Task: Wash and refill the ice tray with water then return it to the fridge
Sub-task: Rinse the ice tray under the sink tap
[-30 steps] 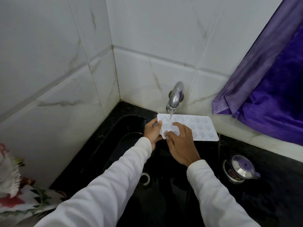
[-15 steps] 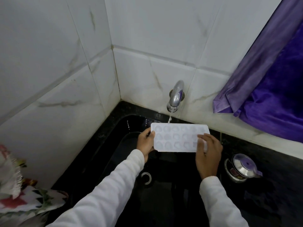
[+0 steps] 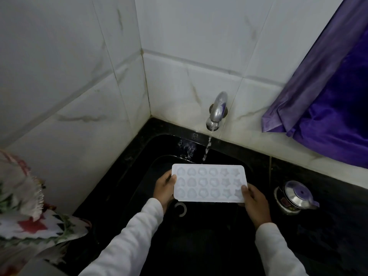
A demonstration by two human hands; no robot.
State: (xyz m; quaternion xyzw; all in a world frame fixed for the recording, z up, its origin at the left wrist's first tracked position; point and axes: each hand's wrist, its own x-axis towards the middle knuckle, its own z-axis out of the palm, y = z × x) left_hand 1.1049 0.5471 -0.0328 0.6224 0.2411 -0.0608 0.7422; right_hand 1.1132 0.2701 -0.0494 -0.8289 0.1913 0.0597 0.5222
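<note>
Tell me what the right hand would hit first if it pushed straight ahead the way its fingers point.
The right hand points up-left across the ice tray it grips, so it meets the tray at once. Beyond that lie the water stream and tap, though depth is unclear.

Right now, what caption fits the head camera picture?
Two hands hold a white ice tray over a black sink near the running tap.

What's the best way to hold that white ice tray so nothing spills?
By its two short ends, one hand from each side, as here: left hand and right hand pinch the flat rim of the ice tray. It is long, thin and face up, so end grips keep it level.
</note>
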